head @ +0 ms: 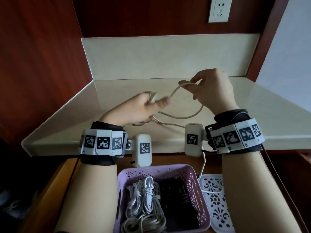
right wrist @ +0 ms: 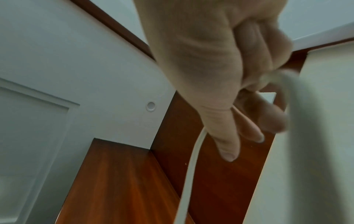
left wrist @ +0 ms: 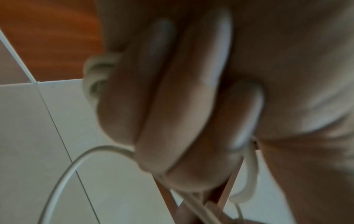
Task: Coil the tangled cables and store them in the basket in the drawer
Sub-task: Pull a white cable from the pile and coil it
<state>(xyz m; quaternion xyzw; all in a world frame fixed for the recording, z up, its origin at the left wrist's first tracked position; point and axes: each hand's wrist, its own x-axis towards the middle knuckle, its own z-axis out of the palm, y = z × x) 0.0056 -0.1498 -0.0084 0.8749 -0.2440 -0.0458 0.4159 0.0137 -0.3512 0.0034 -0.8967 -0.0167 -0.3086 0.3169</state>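
Above the worktop's (head: 117,61) near edge I am coiling: left hand (head: 134,110) clenching the white cable's (head: 185,116) loops, right hand (head: 213,88) pinching the next bight. Next: lay it across; basket (head: 198,190) below is waiting.

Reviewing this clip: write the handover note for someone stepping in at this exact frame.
Left hand: grips the gathered loops of the white cable.
Right hand: pinches the next loop above the counter.
The cable's tail hangs off the counter onto the white lid.
Done: a white coil and a dark one lie in the purple basket.
Left: finish coiling and put the cable in the basket.
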